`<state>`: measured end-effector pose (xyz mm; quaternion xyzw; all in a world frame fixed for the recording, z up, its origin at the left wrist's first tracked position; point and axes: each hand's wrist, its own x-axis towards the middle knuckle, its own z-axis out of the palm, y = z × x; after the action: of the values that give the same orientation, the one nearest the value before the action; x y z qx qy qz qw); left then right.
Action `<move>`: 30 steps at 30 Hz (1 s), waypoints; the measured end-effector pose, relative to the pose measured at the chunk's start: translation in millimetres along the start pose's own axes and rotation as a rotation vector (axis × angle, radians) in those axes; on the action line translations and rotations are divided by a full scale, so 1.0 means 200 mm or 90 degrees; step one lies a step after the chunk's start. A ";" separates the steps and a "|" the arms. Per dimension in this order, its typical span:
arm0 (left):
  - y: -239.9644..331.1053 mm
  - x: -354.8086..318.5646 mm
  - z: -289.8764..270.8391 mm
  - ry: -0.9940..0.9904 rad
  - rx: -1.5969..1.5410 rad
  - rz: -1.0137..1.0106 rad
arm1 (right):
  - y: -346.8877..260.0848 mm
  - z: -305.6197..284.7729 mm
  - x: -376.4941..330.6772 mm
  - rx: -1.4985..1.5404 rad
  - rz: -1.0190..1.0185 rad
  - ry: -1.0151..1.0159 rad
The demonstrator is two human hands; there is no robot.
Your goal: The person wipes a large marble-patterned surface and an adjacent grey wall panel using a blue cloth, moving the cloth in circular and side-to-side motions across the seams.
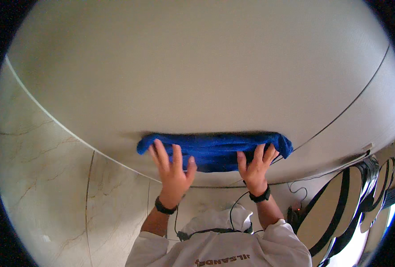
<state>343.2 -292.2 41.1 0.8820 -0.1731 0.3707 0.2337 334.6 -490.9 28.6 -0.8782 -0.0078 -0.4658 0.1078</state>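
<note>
A blue cloth (215,149), which looks like a towel, lies as a long, bunched strip on a broad pale surface (197,75), close to its near edge. My left hand (173,171) rests on the cloth's left part, its fingers spread and thumb apart. Toward the right end lies my right hand (255,168), also with fingers apart; its outer fingertips bend slightly at the cloth's folds. Both palms stay off the cloth, on the near side. How firmly the fingers press, I cannot tell.
Marble-patterned floor tiles (50,187) show at the left beyond the surface's pale edge. On the right stand pale chairs (331,218) with dark curved trim. A thin dark cable (299,189) hangs near the surface's right edge, beside a small reddish light (299,207).
</note>
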 end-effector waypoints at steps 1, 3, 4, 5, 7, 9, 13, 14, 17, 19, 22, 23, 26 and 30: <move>0.03 -0.01 0.04 0.069 0.020 -0.002 | 0.00 0.01 -0.04 -0.004 0.018 0.009; 0.03 -0.08 0.11 0.002 0.020 0.021 | 0.01 0.06 -0.15 0.021 0.016 -0.042; 0.07 -0.07 0.12 -0.015 0.032 0.068 | 0.04 0.11 -0.28 0.024 0.038 -0.060; 0.07 -0.10 0.15 -0.039 0.012 0.093 | 0.04 0.14 -0.31 0.065 0.008 -0.142; 0.09 -0.07 0.17 -0.095 -0.052 0.195 | 0.03 0.19 -0.38 0.112 -0.008 -0.176; 0.13 0.02 0.16 -0.129 -0.042 0.265 | 0.04 0.19 -0.30 0.065 -0.103 -0.190; 0.18 0.20 0.07 0.033 -0.031 0.204 | 0.07 0.00 -0.01 0.002 -0.026 -0.109; 0.18 0.20 0.08 0.082 -0.004 0.187 | 0.09 -0.02 0.00 0.009 0.013 -0.038; 0.13 0.04 0.19 0.070 -0.003 0.107 | 0.19 -0.05 -0.03 -0.009 0.037 0.053; 0.15 -0.10 0.25 -0.070 0.031 0.072 | 0.22 0.02 -0.23 0.025 0.116 0.011; 0.20 -0.14 0.33 -0.077 -0.029 0.195 | 0.24 0.05 -0.30 0.129 -0.005 -0.134; 0.26 -0.12 0.35 -0.111 -0.016 0.159 | 0.29 0.04 -0.28 0.118 -0.055 -0.156; 0.46 0.13 0.30 -0.056 -0.009 0.261 | 0.42 -0.06 -0.07 0.086 -0.106 -0.117; 0.67 0.25 0.27 0.091 -0.025 0.164 | 0.61 -0.22 0.05 0.006 0.011 0.069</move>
<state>342.8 -439.5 82.4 0.8188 -0.2752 0.4563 0.2135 318.3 -619.9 39.5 -0.8511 0.0035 -0.5121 0.1159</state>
